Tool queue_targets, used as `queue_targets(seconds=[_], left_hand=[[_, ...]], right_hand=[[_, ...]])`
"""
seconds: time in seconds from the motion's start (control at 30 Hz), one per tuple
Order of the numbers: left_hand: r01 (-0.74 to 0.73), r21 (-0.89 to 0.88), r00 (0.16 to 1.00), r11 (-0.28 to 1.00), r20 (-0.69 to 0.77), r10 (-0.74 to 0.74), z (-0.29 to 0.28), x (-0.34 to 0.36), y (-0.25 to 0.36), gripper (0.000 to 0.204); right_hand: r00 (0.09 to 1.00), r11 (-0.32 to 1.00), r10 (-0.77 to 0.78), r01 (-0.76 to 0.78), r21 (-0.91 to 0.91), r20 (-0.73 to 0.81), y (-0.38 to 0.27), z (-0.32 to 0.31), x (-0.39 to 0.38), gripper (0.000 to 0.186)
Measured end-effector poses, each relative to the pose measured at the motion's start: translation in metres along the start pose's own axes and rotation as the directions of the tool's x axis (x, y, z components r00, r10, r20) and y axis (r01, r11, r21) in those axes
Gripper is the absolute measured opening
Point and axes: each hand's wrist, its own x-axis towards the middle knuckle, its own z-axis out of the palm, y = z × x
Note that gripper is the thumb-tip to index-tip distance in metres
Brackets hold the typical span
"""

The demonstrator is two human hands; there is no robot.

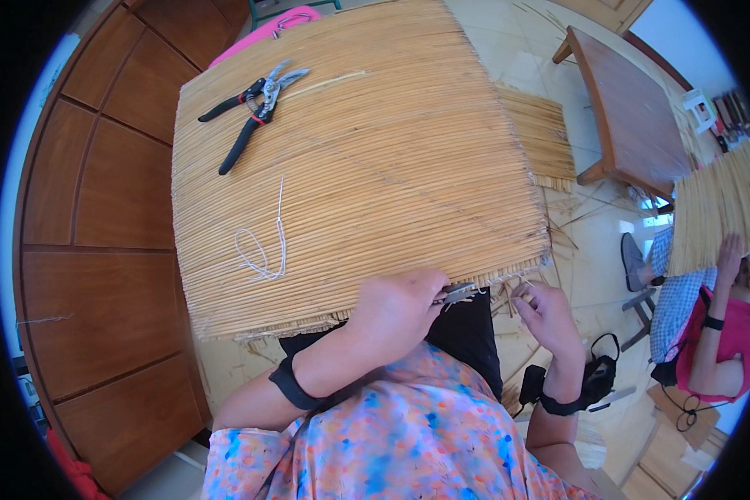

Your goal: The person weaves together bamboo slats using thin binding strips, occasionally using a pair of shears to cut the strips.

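Observation:
A large mat of straight yellow reed stalks (367,183) spreads out in front of me, its near edge bound with pale thread. My left hand (396,308) is closed around a small grey metal tool like pliers (458,293), whose tip is at the mat's near right edge. My right hand (546,315) has its fingers pinched together just right of that tip, close to the mat's corner; what they hold is too small to make out. Black-handled pruning shears (258,112) lie open on the far left of the mat. A looped white thread (280,242) rests nearer to me.
Wooden cabinets (117,300) line the left side. A brown wooden bench (629,108) stands at the far right, beside a smaller reed mat (537,137) on the floor. At right, another person (725,333) in pink holds a reed bundle (717,208). Loose stalks litter the tiles.

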Motion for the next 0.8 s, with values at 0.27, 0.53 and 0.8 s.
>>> queue_targets(seconds=[0.27, 0.53, 0.8], left_hand=[[0.133, -0.170, 0.990, 0.976, -0.017, -0.138, -0.009, 0.005, 0.002, 0.015], [0.113, -0.187, 0.991, 0.976, -0.051, -0.125, -0.007, 0.008, 0.003, 0.014], [0.096, -0.132, 0.994, 0.987, -0.043, -0.102, -0.007, 0.010, 0.004, 0.015]], right_hand=[[0.897, 0.869, 0.254, -0.049, 0.492, -0.361, 0.001, 0.027, 0.007, 0.021], [0.950, 0.346, 0.303, -0.177, 0.921, 0.068, -0.038, 0.042, 0.011, 0.026], [0.970, 0.523, 0.241, -0.126, 0.843, -0.004, -0.042, 0.039, 0.020, 0.022]])
